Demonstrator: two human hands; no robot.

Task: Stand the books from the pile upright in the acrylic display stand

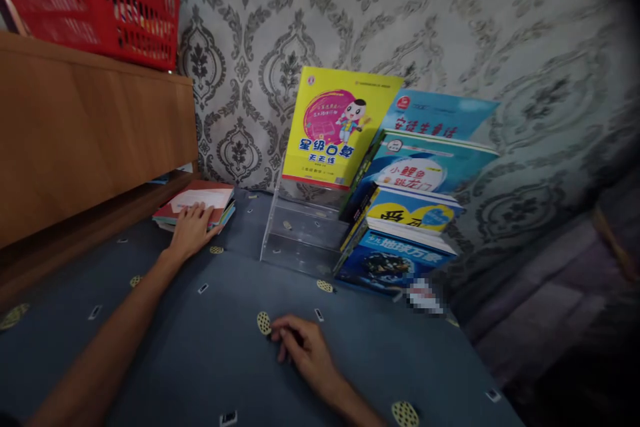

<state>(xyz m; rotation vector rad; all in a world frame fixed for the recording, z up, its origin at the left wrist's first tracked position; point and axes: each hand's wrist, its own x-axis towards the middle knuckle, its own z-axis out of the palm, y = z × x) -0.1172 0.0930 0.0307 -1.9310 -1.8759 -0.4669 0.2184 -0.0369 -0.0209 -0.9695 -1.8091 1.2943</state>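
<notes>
Using the clear plastic rack (295,240) as your landmark, the book stack (200,188) sits to its left, flat on the cloth and right by the wooden shelf (100,127). Your left hand (193,230) is palm-down on top of it, fingers stretched out and a bit apart, so it's resting on the books, not wrapped around them. The long axis looks like it runs sideways, from the shelf toward the rack, but your hand covers enough of it that I wouldn't swear to that. Top cover is a matte reddish brown with a white patch (215,198) on it, and thin, coloured page edges show underneath. Your right hand (305,347) is in front of the rack, fingers loosely half curled, thumb free, nothing in it. The rack itself is see-through and stepped, with a glossy yellow workbook (320,107) leaning upright at its upper left, cover facing you, and bluish books (400,260) tiered down its right side. The cloth (210,320) is dark blue-grey with little yellow pineapple prints.
</notes>
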